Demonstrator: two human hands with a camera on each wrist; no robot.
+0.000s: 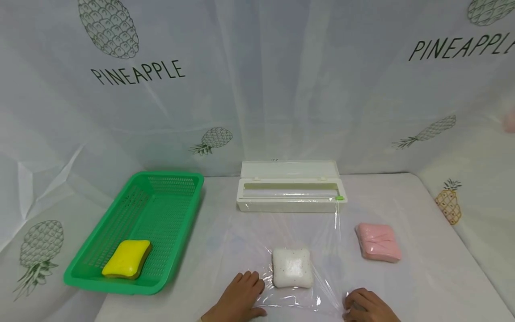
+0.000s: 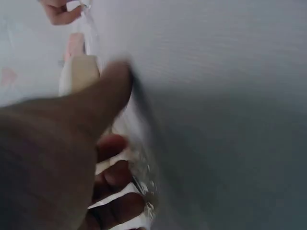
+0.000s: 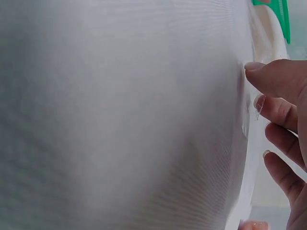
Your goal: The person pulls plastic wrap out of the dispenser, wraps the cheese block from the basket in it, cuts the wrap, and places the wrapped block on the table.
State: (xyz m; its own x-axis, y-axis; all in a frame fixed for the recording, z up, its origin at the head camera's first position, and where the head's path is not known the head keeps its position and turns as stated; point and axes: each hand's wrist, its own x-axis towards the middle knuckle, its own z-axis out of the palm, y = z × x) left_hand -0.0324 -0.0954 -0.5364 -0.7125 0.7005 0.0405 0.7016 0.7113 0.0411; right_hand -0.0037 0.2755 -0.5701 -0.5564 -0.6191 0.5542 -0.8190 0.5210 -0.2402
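Note:
A sheet of plastic wrap (image 1: pixel 295 302) stretches toward me from its white dispenser box (image 1: pixel 291 206), whose lid stands raised. On the sheet lies a white, speckled, rounded-square block (image 1: pixel 292 268). My left hand (image 1: pixel 240 297) rests at the sheet's left front, beside the block, its fingers forward and its thumb apart. At the right front corner my right hand (image 1: pixel 368 306) has its fingers curled at the wrap's edge and holds it; a bit of film clings to one fingertip (image 3: pixel 260 101) in the right wrist view.
A pink block (image 1: pixel 378 242) with creased, shiny film around it lies to the right. At the left a green basket (image 1: pixel 191 214) holds a yellow block (image 1: pixel 128 258) with a brown side. A pineapple-print cloth (image 1: pixel 281 89) hangs behind the table.

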